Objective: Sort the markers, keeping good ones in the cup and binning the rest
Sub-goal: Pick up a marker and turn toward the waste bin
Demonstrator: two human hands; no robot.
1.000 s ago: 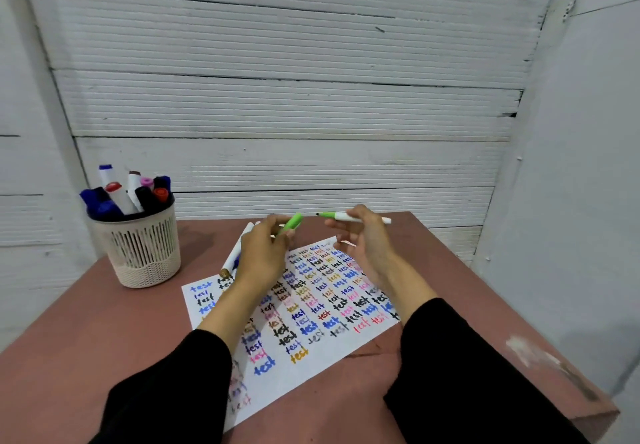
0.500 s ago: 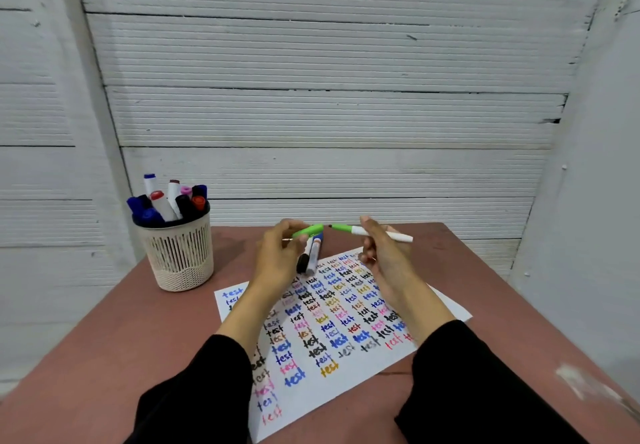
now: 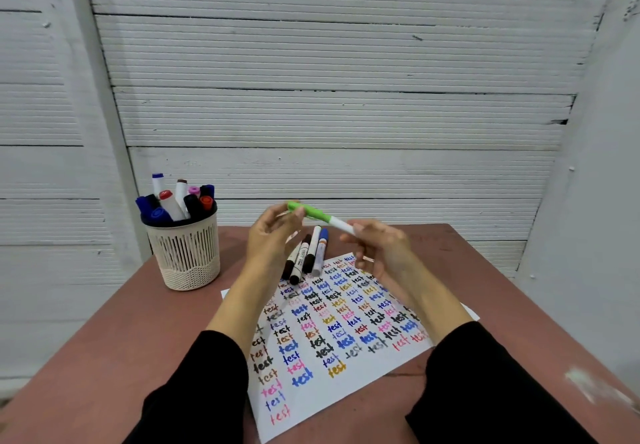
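Note:
A green marker (image 3: pixel 318 216) is held in the air between both hands, its green cap on the white barrel. My left hand (image 3: pixel 273 239) pinches the cap end, and my right hand (image 3: pixel 377 246) grips the white barrel. Below them several markers (image 3: pixel 306 256) with black, brown and blue caps lie side by side at the far edge of the test sheet (image 3: pixel 332 332). A beige mesh cup (image 3: pixel 187 253) at the left holds several capped markers (image 3: pixel 176 201) standing upright.
The sheet is covered with rows of the word "test" in many colours and lies on a reddish-brown table (image 3: pixel 104 350). A white ribbed wall (image 3: pixel 329 97) stands right behind the table. No bin is in view.
The green cap, held apart from the marker's tip one second ago, now sits on the marker. The view shifted, bringing the lying markers into sight.

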